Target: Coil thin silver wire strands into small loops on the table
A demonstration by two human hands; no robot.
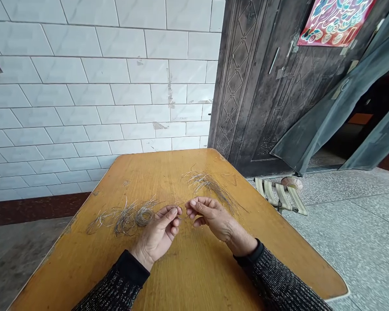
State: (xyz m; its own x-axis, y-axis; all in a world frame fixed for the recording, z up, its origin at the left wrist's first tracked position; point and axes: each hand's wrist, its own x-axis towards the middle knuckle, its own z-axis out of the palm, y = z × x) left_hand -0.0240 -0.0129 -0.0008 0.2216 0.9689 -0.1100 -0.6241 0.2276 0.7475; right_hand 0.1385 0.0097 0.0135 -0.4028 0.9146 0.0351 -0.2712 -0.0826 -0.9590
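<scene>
Above the middle of the wooden table, my left hand and my right hand face each other with a small gap between their fingertips. Each pinches with thumb and forefinger on a thin wire, which barely shows between them. Close to the left hand lie bundles of thin silvery wire: a coiled one, and looser, tangled wire farther left. Beyond my right hand, a spread bunch of fairly straight wires lies on the tabletop.
A white tiled wall stands behind the table. To the right are a dark patterned door, a grey-green curtain and a low stool with striped webbing on the speckled floor.
</scene>
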